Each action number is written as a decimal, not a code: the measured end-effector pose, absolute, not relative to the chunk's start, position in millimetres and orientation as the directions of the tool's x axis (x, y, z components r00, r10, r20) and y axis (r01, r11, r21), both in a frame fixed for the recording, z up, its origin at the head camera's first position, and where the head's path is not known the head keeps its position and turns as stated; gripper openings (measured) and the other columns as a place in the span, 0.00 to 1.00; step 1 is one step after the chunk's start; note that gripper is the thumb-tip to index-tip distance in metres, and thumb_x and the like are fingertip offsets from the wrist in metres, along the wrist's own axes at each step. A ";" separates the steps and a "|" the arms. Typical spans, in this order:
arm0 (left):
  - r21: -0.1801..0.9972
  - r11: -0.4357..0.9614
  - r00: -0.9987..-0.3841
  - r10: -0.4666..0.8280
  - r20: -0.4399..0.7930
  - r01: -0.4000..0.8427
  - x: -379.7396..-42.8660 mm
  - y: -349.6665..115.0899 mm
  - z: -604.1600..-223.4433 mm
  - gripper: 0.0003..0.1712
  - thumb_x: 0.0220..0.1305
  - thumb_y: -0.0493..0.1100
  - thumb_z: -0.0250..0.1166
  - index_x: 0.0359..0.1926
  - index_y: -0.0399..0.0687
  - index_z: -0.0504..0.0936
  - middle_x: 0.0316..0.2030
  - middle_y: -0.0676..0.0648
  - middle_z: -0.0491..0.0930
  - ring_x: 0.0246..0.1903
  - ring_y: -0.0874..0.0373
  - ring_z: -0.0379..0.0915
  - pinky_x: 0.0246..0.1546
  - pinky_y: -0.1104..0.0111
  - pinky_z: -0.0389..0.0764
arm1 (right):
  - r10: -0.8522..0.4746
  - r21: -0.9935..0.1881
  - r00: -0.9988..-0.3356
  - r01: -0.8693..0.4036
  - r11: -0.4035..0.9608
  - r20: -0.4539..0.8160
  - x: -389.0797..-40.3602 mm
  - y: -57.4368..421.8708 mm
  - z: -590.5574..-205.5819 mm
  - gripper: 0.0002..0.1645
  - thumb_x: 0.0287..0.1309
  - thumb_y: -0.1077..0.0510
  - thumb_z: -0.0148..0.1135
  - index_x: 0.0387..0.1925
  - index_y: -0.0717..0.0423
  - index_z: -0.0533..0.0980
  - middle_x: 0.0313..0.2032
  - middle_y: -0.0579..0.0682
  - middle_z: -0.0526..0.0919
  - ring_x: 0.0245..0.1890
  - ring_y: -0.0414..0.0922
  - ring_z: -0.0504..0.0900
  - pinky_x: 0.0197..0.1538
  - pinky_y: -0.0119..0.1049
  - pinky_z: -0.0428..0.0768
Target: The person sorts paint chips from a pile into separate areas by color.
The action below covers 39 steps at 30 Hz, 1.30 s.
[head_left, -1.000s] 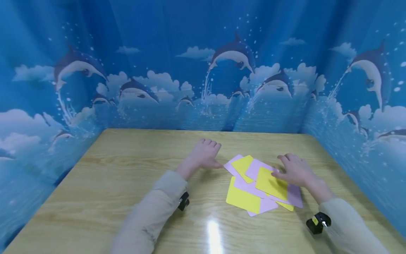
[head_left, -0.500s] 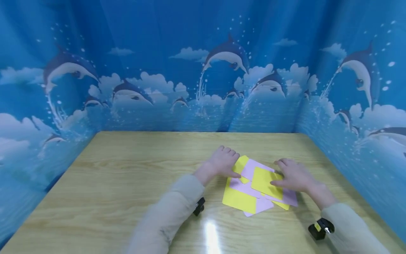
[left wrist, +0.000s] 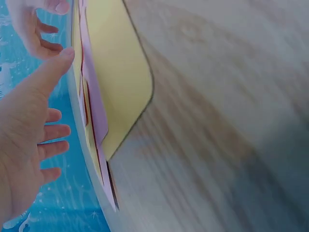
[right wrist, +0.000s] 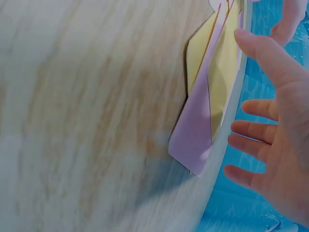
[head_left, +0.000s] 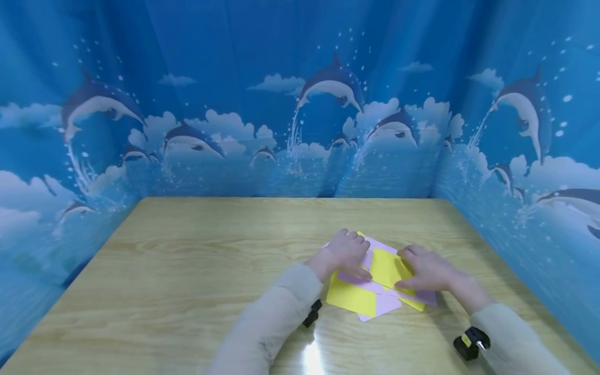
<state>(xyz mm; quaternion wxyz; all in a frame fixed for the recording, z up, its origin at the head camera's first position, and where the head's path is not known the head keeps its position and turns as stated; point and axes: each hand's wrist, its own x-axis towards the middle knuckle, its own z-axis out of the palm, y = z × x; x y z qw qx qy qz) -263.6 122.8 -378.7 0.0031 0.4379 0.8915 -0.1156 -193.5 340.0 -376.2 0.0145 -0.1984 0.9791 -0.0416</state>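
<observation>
Several yellow cards (head_left: 351,295) and pink cards (head_left: 382,303) lie overlapped in a loose pile on the wooden table. Over the pile's left side is my left hand (head_left: 346,253), fingers loosely extended and thumb toward the cards. My right hand (head_left: 426,270) hovers at the right side, its thumb near the top yellow card (head_left: 386,266). In the left wrist view a yellow card (left wrist: 120,72) lies beside the fingers, which hold nothing. The right wrist view has a pink card (right wrist: 193,130) below the spread fingers, with nothing gripped.
The wooden table (head_left: 187,281) spreads left and in front of the pile. A blue curtain (head_left: 225,78) printed with dolphins encloses the back and sides. Each wrist wears a small black camera, one by the left sleeve (head_left: 276,312).
My left hand has moved right, from beside the cards to over their left part. The right hand has come slightly lower over the pile. The head view has shifted a little.
</observation>
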 end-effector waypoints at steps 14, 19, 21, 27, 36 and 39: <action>-0.097 0.575 -0.583 0.795 -0.168 0.812 -255.5 133.4 -381.0 0.48 0.52 0.77 0.49 0.68 0.57 0.59 0.66 0.54 0.59 0.65 0.58 0.50 0.66 0.61 0.48 | -0.439 -0.131 -0.897 -0.430 0.893 -0.049 -195.6 338.3 -384.7 0.49 0.41 0.34 0.67 0.55 0.68 0.69 0.51 0.63 0.72 0.47 0.57 0.74 0.47 0.52 0.74; -0.075 0.565 -0.568 0.801 -0.187 0.822 -254.6 134.8 -381.1 0.47 0.53 0.76 0.49 0.68 0.58 0.59 0.65 0.55 0.59 0.65 0.59 0.50 0.66 0.61 0.47 | -0.444 -0.138 -0.895 -0.433 0.890 -0.053 -195.0 337.1 -384.3 0.49 0.41 0.34 0.67 0.55 0.67 0.69 0.51 0.62 0.71 0.47 0.57 0.74 0.47 0.52 0.74; -0.067 0.563 -0.564 0.802 -0.194 0.824 -254.7 135.2 -381.7 0.47 0.53 0.76 0.49 0.68 0.59 0.59 0.65 0.55 0.59 0.65 0.59 0.50 0.66 0.62 0.47 | -0.450 -0.142 -0.892 -0.440 0.887 -0.050 -195.5 337.1 -384.5 0.48 0.41 0.35 0.68 0.55 0.66 0.70 0.51 0.61 0.72 0.47 0.56 0.74 0.47 0.51 0.74; -0.052 0.568 -0.565 0.798 -0.209 0.821 -254.9 135.7 -381.7 0.46 0.53 0.76 0.49 0.68 0.60 0.59 0.64 0.56 0.60 0.64 0.59 0.51 0.66 0.62 0.48 | -0.452 -0.149 -0.891 -0.443 0.884 -0.031 -199.2 338.7 -387.8 0.48 0.39 0.36 0.69 0.54 0.67 0.70 0.49 0.60 0.72 0.45 0.54 0.74 0.45 0.49 0.74; -0.049 0.568 -0.562 0.794 -0.232 0.822 -253.9 136.1 -382.2 0.46 0.54 0.75 0.50 0.69 0.61 0.58 0.65 0.57 0.59 0.66 0.60 0.48 0.66 0.62 0.47 | -0.402 -0.179 -0.913 -0.384 0.906 -0.076 -198.6 336.8 -384.6 0.53 0.37 0.34 0.70 0.55 0.69 0.68 0.47 0.60 0.71 0.42 0.51 0.73 0.44 0.47 0.75; -0.048 0.565 -0.559 0.797 -0.227 0.824 -254.2 136.8 -381.7 0.45 0.54 0.75 0.51 0.68 0.61 0.59 0.65 0.57 0.59 0.65 0.60 0.49 0.66 0.62 0.47 | -0.382 -0.186 -0.920 -0.361 0.914 -0.092 -199.6 335.7 -383.9 0.54 0.36 0.33 0.70 0.56 0.69 0.68 0.47 0.60 0.70 0.42 0.52 0.72 0.43 0.47 0.74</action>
